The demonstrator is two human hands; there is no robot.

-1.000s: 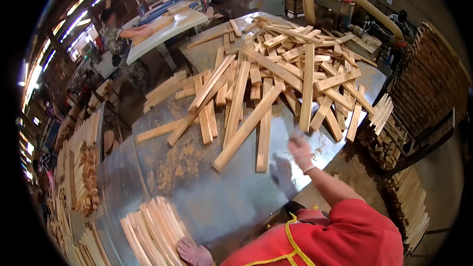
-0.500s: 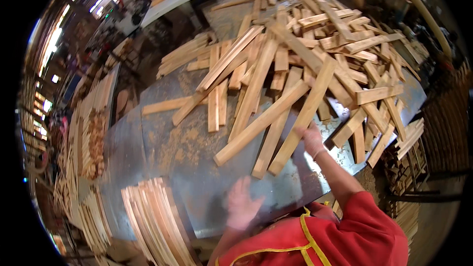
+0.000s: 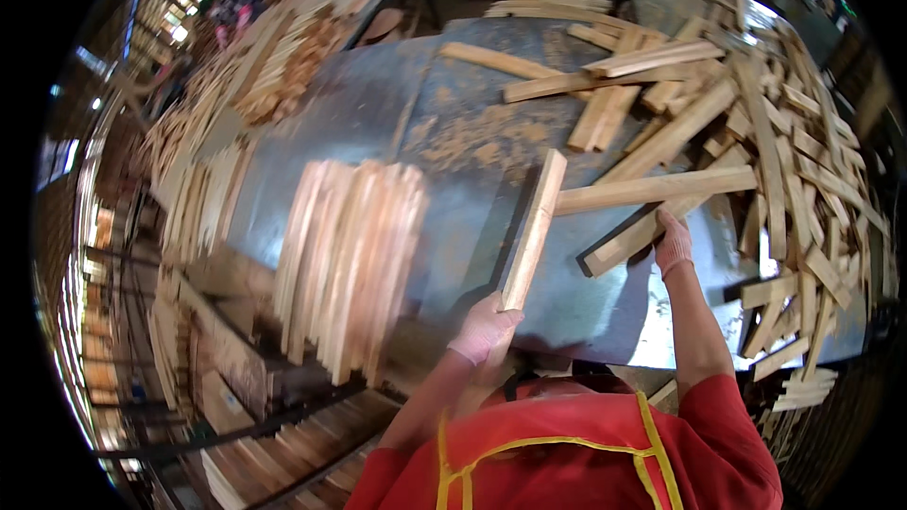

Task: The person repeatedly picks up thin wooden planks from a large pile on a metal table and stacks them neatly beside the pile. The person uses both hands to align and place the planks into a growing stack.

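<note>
Plank now aloft, partly hidden

Head-worn fisheye, facing down, close above hands.

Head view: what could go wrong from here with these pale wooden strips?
The long pale wooden strip might slide if the right hand pulls the flat pale wooden strip it seems to overlie. The raised pale wooden strip in the left hand could knock the long one, as they look close here. The jumbled pale wooden heap might shift if disturbed.
</note>
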